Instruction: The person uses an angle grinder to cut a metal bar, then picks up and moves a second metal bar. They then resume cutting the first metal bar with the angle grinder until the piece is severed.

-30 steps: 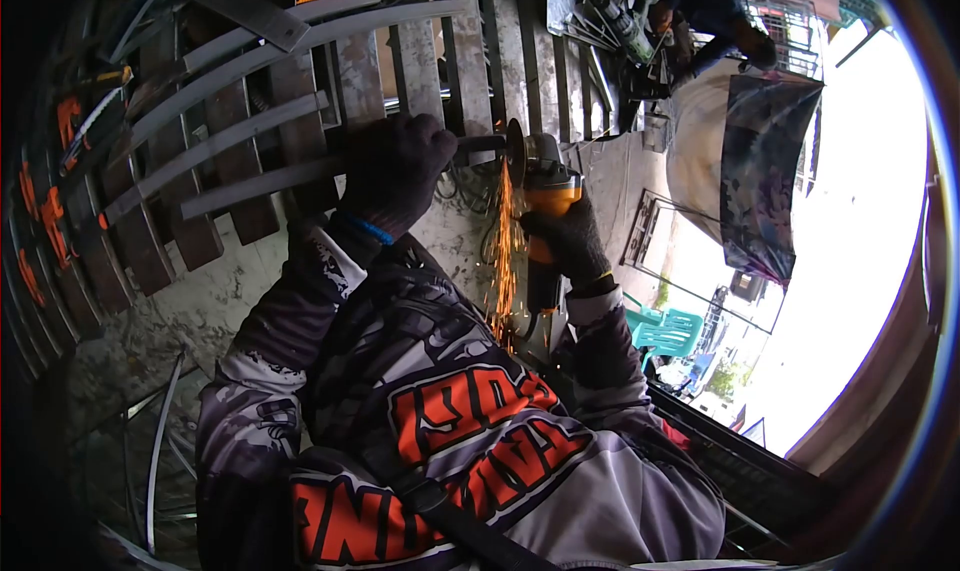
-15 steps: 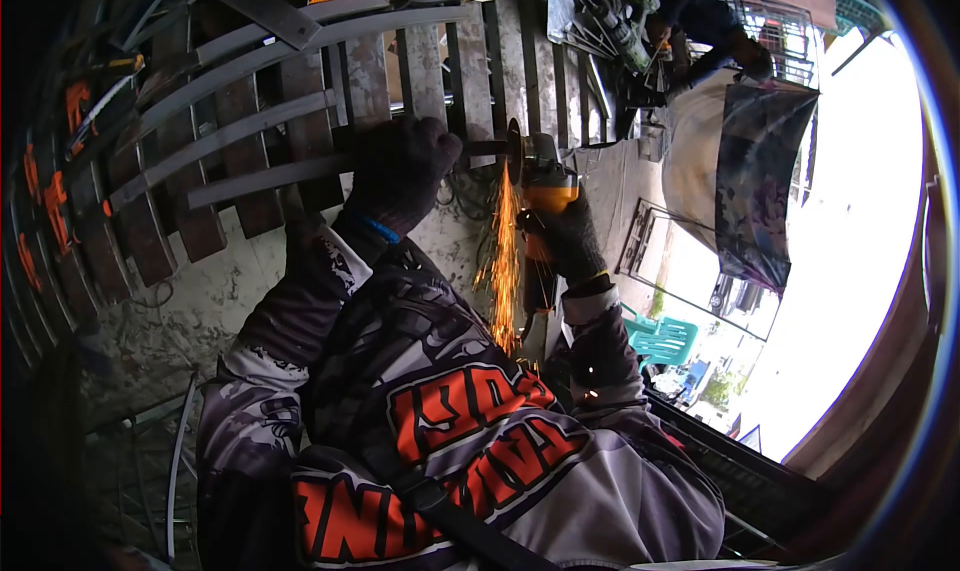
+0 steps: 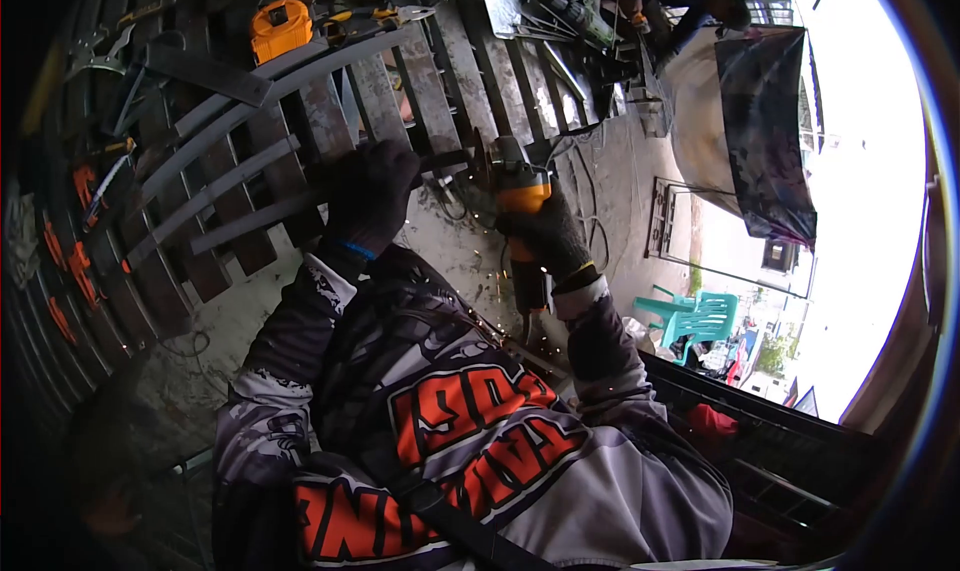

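My left hand (image 3: 370,201), in a dark glove, is closed around a flat metal bar (image 3: 250,223). The bar's right end sticks out past my fist, over the gap beyond the slats. Gloved as well, my right hand (image 3: 552,236) grips an angle grinder (image 3: 522,195) with an orange and black body. Its disc stands edge-on close to the bar's end. A few scattered sparks (image 3: 480,316) show below the tool. The grinder's lower body hangs down beneath my right hand.
A slatted metal bench (image 3: 375,96) carries more flat bars, an orange tape measure (image 3: 282,31), pliers (image 3: 375,21) and orange-handled clamps (image 3: 80,261). Cables (image 3: 595,196) lie on the floor. Another person (image 3: 705,11) is at the upper right, and a green plastic chair (image 3: 700,316) stands outside.
The thick stream of sparks has shrunk to a few specks. The grinder's disc has moved slightly left, near the bar's end. The view has shifted, showing more of the bench top.
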{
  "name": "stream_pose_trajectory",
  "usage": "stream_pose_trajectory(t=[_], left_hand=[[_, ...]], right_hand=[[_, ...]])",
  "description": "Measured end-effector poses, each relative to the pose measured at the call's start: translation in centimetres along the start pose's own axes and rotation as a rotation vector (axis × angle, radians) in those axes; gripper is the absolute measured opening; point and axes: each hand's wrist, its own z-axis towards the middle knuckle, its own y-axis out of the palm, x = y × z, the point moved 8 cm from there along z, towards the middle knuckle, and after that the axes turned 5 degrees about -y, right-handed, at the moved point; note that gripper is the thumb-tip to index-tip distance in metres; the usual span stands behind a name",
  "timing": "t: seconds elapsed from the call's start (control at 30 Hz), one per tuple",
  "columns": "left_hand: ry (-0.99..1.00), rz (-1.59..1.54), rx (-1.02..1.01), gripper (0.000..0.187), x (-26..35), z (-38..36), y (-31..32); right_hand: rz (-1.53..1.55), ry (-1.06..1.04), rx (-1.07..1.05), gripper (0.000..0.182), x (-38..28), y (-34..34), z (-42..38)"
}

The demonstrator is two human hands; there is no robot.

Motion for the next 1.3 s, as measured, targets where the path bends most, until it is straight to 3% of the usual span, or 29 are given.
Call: stream_pose_trajectory(t=[0.07,0.17,0.27,0.33,0.37,0.4,0.5,0.63,0.7,0.73,0.77,1.0,1.1,1.3], left_hand=[[0.005,0.017,0.002,0.027,-0.1,0.1,-0.4],[-0.006,0.083,-0.105,0.027,0.1,0.4,0.3],[0.053,0.07,-0.103,0.037,1.5,1.6,-0.8],[0.06,0.164,-0.328,0.054,3.9,3.6,-0.4],[0.163,0.262,-0.417,0.071,4.6,4.3,1.3],[0.174,0.283,-0.432,0.071,5.6,5.6,1.6],[0.22,0.564,-0.825,0.073,6.9,7.7,5.3],[0.172,0.661,-0.981,0.065,7.2,8.8,6.8],[0.286,0.644,-0.983,0.065,3.7,8.0,8.9],[0.387,0.593,-0.963,0.066,5.9,8.4,8.4],[0.111,0.589,-1.05,0.073,5.6,8.9,7.9],[0.152,0.779,-1.174,0.072,8.7,8.9,6.3],[0.225,0.48,-0.918,0.065,6.5,8.3,5.0],[0.209,0.472,-0.893,0.06,6.8,8.0,4.7]], right_hand=[[0.052,-0.014,-0.008,0.061,-1.1,-0.1,-1.2],[0.373,0.108,0.079,0.057,-0.3,-1.8,-3.4],[0.488,0.016,0.167,0.053,0.7,-4.2,-4.7],[0.524,0.028,0.196,0.045,1.5,-5.6,-5.6],[0.528,0.028,0.207,0.044,1.9,-6.2,-5.9],[0.531,0.029,0.216,0.043,2.4,-6.5,-6.2],[0.605,0.003,0.224,0.046,4.7,-7.1,-6.5],[0.684,-0.004,0.273,0.047,7.8,-7.4,-6.8],[0.658,-0.027,0.297,0.048,9.3,-7.8,-6.4],[0.685,-0.017,0.305,0.048,10.4,-7.9,-6.2],[0.655,-0.023,0.313,0.049,11.4,-8.0,-5.9],[0.686,0.023,0.302,0.058,12.9,-9.4,-4.8],[0.761,-0.014,0.301,0.059,12.9,-9.6,-3.8],[0.679,-0.06,0.301,0.05,12.4,-10.3,-2.5]])
